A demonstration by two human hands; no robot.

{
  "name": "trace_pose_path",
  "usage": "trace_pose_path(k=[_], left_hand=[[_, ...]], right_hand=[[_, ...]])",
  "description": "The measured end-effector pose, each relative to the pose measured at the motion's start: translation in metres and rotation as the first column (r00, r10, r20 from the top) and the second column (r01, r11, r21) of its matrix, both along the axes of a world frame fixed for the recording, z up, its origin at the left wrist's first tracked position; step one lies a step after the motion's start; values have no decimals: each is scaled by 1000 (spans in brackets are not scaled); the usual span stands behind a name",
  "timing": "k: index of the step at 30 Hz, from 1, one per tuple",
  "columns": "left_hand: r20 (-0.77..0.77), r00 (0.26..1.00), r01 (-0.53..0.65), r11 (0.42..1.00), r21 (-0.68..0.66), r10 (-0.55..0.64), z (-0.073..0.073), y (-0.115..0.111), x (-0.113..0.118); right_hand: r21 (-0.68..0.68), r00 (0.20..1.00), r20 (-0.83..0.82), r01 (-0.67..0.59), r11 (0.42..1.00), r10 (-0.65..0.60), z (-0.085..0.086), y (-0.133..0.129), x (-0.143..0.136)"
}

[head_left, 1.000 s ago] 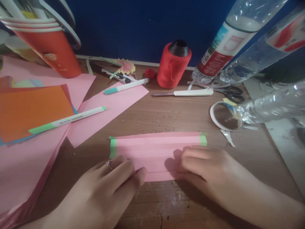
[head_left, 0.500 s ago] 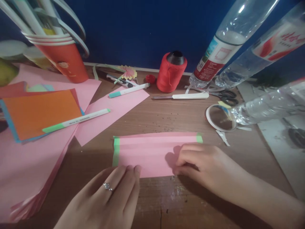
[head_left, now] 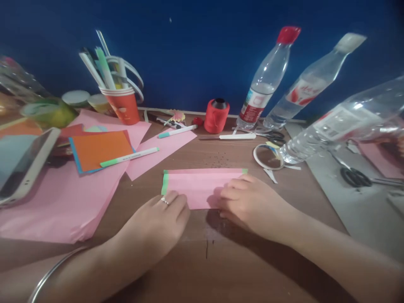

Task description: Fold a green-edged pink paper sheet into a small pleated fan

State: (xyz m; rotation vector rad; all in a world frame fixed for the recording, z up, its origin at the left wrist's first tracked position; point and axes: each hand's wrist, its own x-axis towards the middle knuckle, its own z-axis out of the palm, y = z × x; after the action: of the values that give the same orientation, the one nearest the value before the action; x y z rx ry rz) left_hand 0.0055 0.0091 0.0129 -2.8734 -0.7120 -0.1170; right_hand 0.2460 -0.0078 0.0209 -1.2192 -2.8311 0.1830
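A pink paper strip (head_left: 195, 187) with green ends and lengthwise creases lies on the brown table. My left hand (head_left: 167, 214), with a ring on one finger, is closed at the near left corner of the strip, fingers bent over its edge. At the right end, the curled fingers of my right hand (head_left: 244, 202) are on the paper and cover its near right corner. Both thumbs are mostly hidden. Small dark specks (head_left: 217, 159) are scattered just beyond the strip.
Pink sheets (head_left: 63, 198), orange paper (head_left: 101, 147), a green marker (head_left: 129, 156) and a phone (head_left: 30, 164) lie left. Behind are a red cup (head_left: 124, 109), red thread spool (head_left: 216, 118) and white-handled knife (head_left: 236, 136). Right: tape roll (head_left: 255, 158), bottles (head_left: 255, 103), scissors (head_left: 355, 176).
The view has tilted up and drawn back, so bottle tops, phone and more of both forearms show. My right hand has spread further over the strip's right end; my left fingers are more bent.
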Motion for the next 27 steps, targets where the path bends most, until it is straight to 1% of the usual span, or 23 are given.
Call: trace_pose_path(k=[2,4,5,8,11,14,16,17,19,20,22,23,24,25,27], left_hand=[[-61,996,-66,991,-120,59,1,5,1],[-99,991,-105,978,-181,88,2,10,2],[-107,991,-100,979,-175,82,2,12,3],[-106,994,-46,996,-82,38,0,15,5],[-37,998,-50,999,-3,50,-7,17,5],[57,995,-83,996,25,82,-10,18,4],[86,993,-86,995,42,82,-7,16,4],[92,993,-81,995,54,76,-3,14,4],[100,994,-60,996,65,53,10,10,7],[111,993,-44,997,61,37,20,9,10],[141,990,-30,1000,7,29,44,9,14],[210,976,-47,999,-20,50,58,10,16],[240,962,-106,989,-101,127,73,12,17],[338,931,-94,986,-141,137,88,14,17],[482,843,-136,961,-239,239,115,17,15]], right_hand=[[4,1000,-8,18,1000,-18,-1,-1,-1],[21,999,-24,30,999,-29,-6,-1,-1],[36,999,-32,32,999,-31,-8,-2,-2],[89,999,-41,33,995,-29,-15,-2,-4],[120,997,-70,49,992,-41,-17,-2,-4],[117,982,-147,133,984,-116,-14,-3,-5],[102,961,-212,201,974,-177,-10,-6,-7],[88,950,-243,225,970,-198,-6,-7,-9],[50,931,-284,252,966,-228,2,-10,-13],[39,924,-297,264,964,-241,7,-10,-16],[54,905,-331,299,953,-266,21,-10,-19],[70,889,-361,327,943,-281,30,-9,-19],[83,867,-400,356,931,-296,39,-8,-19],[87,842,-443,382,920,-308,51,-7,-18],[54,785,-526,414,908,-327,75,-7,-15]])
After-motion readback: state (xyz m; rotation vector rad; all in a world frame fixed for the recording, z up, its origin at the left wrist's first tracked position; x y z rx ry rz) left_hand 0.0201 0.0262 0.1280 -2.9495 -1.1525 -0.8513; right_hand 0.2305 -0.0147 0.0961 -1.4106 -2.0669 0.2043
